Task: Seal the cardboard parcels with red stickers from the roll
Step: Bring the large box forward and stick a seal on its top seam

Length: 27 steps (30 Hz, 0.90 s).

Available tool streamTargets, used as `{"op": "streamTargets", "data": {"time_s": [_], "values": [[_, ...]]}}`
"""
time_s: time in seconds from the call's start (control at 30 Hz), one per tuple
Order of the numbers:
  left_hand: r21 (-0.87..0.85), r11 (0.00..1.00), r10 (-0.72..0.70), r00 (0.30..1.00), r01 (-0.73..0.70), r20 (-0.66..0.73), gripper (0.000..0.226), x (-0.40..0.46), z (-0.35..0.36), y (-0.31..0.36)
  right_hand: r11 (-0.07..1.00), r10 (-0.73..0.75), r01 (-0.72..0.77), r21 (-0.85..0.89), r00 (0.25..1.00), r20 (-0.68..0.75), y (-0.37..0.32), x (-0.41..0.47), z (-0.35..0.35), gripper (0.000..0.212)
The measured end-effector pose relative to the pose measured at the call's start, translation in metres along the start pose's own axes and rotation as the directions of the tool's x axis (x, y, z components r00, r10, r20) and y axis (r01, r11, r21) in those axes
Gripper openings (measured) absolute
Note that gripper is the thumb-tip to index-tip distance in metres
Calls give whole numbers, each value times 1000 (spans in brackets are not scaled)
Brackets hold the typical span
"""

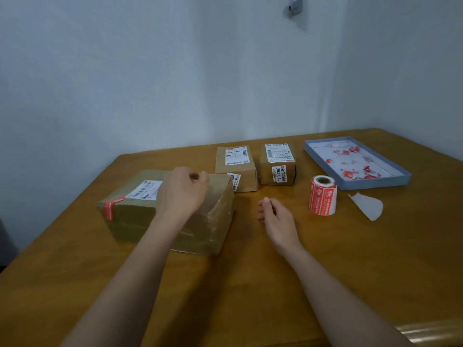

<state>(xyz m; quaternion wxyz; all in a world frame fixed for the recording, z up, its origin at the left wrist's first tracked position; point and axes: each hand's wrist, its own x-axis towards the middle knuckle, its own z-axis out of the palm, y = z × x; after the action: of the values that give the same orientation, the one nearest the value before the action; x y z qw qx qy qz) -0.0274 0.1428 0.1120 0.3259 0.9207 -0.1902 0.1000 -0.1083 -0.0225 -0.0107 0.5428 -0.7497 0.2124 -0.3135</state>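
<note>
1. On the wooden surface (250,284) a big parcel (140,216) lies at the left, a red sticker (110,207) folded over its left top edge.
2. The left hand (184,190) rests on the parcel's top, fingers curled; whether they pinch anything I cannot tell.
3. The right hand (273,215) hovers near the parcel's right side, loosely curled, holding nothing.
4. The roll (322,195) stands upright just right of that hand.
5. Two small parcels (236,169) (276,164) sit behind, side by side.
6. A blue tray (390,184) with red scraps lies far right, a backing paper (368,206) near it.
</note>
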Motion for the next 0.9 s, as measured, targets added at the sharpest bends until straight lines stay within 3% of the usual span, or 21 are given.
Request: {"op": "streamTargets", "data": {"time_s": [0.1,0.17,0.37,0.43,0.53,0.6,0.77,0.9], "values": [[261,964,-69,997,56,40,54,-3,-2,-16,991,-55,59,-120,998,34,3,-8,-1,31],[326,945,-66,993,32,93,60,-11,1,-21,981,-53,64,-185,997,61,4,-9,-1,35],[35,999,10,1000,-9,-18,47,-10,-20,-10,968,216,-197,-156,970,114,-13,-7,-16,52],[129,990,-52,995,63,-87,50,-2,-26,-19,959,269,-255,-123,956,120,-18,-6,-23,55],[251,917,-305,950,311,-62,67,9,-33,-49,946,323,-316,-68,933,161,-31,-7,-35,53],[191,892,-413,910,410,-22,75,14,-38,-67,932,358,-360,-29,909,212,-43,-9,-41,54],[-24,900,-428,893,435,141,76,15,-46,-62,928,362,-372,-24,885,292,-67,-17,-40,64],[-333,784,-470,852,524,232,79,10,-43,-55,952,303,-285,-109,921,245,-79,-22,-41,67]]}}
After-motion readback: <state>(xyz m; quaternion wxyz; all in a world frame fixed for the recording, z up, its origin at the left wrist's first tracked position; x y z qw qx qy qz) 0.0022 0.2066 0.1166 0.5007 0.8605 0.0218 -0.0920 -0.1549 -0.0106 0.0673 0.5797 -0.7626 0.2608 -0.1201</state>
